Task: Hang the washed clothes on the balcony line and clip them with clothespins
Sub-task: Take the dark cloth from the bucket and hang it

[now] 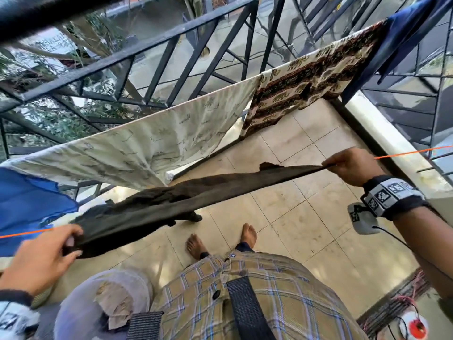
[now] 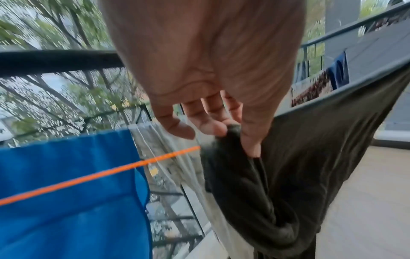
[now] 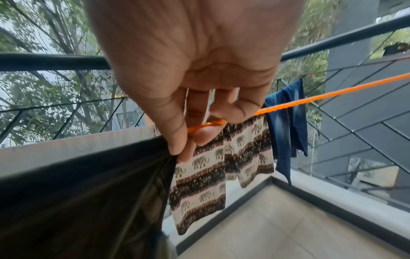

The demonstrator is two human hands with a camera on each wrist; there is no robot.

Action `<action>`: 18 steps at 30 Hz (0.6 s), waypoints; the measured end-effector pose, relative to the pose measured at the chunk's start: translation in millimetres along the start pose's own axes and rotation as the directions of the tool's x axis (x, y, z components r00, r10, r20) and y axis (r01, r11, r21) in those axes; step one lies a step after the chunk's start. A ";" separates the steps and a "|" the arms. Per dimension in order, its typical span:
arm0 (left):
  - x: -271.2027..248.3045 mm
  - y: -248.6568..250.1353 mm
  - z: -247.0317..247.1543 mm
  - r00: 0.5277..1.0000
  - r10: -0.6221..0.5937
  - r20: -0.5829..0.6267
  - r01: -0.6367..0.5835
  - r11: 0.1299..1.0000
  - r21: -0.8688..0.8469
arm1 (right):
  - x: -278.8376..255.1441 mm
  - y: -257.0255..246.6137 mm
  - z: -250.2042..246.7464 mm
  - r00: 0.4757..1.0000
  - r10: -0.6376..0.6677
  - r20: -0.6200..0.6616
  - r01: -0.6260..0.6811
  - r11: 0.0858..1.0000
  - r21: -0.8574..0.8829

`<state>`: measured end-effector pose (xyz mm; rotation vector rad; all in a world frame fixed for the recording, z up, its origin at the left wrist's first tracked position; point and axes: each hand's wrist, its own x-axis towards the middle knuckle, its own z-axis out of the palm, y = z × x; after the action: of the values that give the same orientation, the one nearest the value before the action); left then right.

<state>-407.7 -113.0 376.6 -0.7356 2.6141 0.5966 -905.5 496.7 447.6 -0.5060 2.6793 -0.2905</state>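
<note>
Hands hold a dark garment [image 1: 186, 195] stretched along the orange line [image 1: 414, 151], which crosses the frame from lower left to right edge in the head view. Left hand [image 1: 41, 258], lower left, pinches one bunched end between thumb and fingers; right hand [image 1: 353, 165], at right, pinches the other end with the line running through its fingers. Behind, on the railing [image 1: 171, 28], hang a blue cloth [image 1: 29, 200], a pale sheet [image 1: 147, 143], elephant-print shorts [image 1: 306, 72] and jeans [image 1: 404, 38].
</note>
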 end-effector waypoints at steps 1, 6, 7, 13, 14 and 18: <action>-8.1 48.0 -9.0 0.999 -0.027 -0.034 0.029 0.997 0.066 | -0.1 -1.3 3.2 0.999 0.018 0.030 -0.018 0.999 -0.027; 2.0 101.4 -22.3 0.991 -0.003 -0.133 0.007 1.000 0.028 | 0.9 0.2 13.2 0.996 0.068 0.065 -0.067 0.997 -0.024; 10.3 98.9 -25.3 0.982 0.005 -0.187 0.000 1.000 0.027 | 1.7 -1.1 13.1 0.995 0.080 0.054 -0.079 0.996 -0.029; 51.2 65.8 -34.1 0.989 -0.012 -0.147 0.039 0.982 0.185 | 5.8 -15.0 9.1 0.992 0.121 0.022 -0.119 0.991 -0.064; 55.7 60.4 -33.3 0.990 -0.035 -0.136 0.059 0.982 0.179 | 5.1 -16.6 10.1 0.991 0.129 0.022 -0.128 0.990 -0.062; 62.2 76.6 -37.9 0.967 -0.252 -0.036 0.255 0.959 0.125 | 1.5 -19.8 14.6 0.980 0.199 -0.001 -0.199 0.980 -0.014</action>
<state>-508.6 -97.2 403.9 -1.0177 2.4921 0.3435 -894.7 476.2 439.3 -0.2383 2.7067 -0.2135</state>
